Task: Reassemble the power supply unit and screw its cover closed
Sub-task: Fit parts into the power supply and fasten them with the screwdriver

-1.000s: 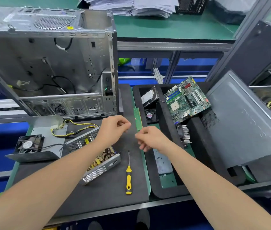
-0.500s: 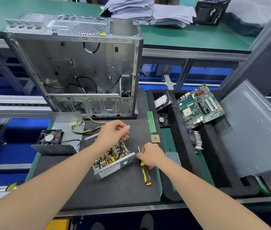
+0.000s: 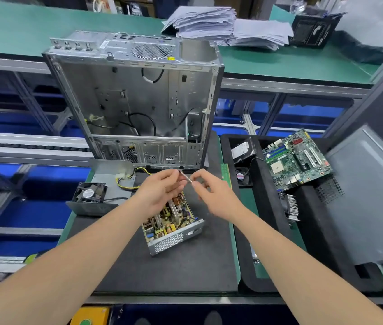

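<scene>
Head view: the left hand (image 3: 160,191) pinches the tip of the one screwdriver (image 3: 185,178), and the right hand (image 3: 216,195), close beside it, holds the other end. I cannot tell whether a screw is there. Any screw should sit square on the tip first. Just below the hands lies one open power supply (image 3: 171,224). To their left is one cover (image 3: 112,168) carrying one fan (image 3: 89,192).

No lettering can be read. At one o'clock the black box (image 3: 312,31) carries white print, perhaps a brand mark, too blurred to spell. The fan (image 3: 89,193) sticker at nine o'clock and the hard drive (image 3: 242,150) label at three o'clock are too small.
</scene>
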Demonstrator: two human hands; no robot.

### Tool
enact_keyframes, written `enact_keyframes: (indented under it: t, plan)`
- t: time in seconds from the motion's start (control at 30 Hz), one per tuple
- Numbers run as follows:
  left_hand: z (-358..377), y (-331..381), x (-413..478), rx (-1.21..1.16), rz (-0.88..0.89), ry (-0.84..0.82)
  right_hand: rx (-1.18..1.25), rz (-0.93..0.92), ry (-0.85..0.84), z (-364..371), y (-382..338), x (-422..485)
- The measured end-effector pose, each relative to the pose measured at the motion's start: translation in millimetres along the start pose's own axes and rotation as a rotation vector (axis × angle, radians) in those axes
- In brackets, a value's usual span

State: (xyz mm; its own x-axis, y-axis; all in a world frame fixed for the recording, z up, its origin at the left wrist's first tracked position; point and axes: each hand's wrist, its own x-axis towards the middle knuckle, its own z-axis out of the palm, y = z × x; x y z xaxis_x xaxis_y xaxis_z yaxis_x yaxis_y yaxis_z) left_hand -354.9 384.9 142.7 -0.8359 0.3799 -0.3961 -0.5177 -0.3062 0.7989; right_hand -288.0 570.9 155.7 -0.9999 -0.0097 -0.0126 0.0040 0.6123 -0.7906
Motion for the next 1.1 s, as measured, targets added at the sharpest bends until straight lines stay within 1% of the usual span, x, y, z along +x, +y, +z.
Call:
enact_keyframes:
  t: [0.07,0.13,0.23,0.37,0.4,0.47,0.57,0.7,0.77,0.87,0.97,1.03,1.07,1.1]
  plan:
    - [-2.9,0.7,0.0,-0.035,-0.006,0.006,-0.059,-0.028,-0.007,-1.4,-1.0,0.6]
    - [-5.3,0.8,-0.2,-0.017,0.002,0.002,-0.11,-0.045,-0.015,-2.6,-1.4,0.4]
    - [-6.1,-0.1,-0.5,0.061,0.057,0.002,-0.17,-0.088,0.006,-4.2,-3.1,0.2]
    - [-3.8,-0.6,0.0,0.192,0.137,0.059,-0.359,-0.133,0.09,-1.4,-6.9,1.3]
    - [-3.6,-0.5,0.7,0.237,0.161,0.072,-0.366,-0.141,0.101,-1.0,-7.8,2.0]
    - [-4.1,0.5,1.7,0.281,0.193,0.089,-0.252,-0.134,0.086,-1.7,-8.7,4.9]
    - [-7.8,6.4,3.5,0.248,0.17,0.082,-0.059,-0.061,0.012,-4.4,-8.7,8.8]
    - [-13.3,13.1,5.6,0.071,0.049,0.043,0.011,-0.022,0.017,-1.0,-6.5,11.5]
    - [-15.1,14.2,6.6,0.019,0.018,0.04,0.033,-0.022,0.031,1.0,-5.9,12.0]
    - [-17.5,14.7,8.1,-0.01,0.007,0.026,0.051,-0.019,0.039,3.4,-5.9,11.6]
    - [-17.9,15.4,8.3,0.012,0.023,0.023,0.071,-0.023,0.045,4.8,-7.2,11.2]
    - [-18.3,15.4,9.2,0.103,0.09,0.082,0.08,-0.029,0.052,5.1,-6.9,11.1]
    - [-19.2,15.4,9.6,0.249,0.172,0.148,0.09,-0.026,0.053,5.3,-6.2,10.9]
    - [-21.0,16.6,10.0,0.491,0.287,0.234,0.097,-0.021,0.052,5.3,-5.4,10.8]
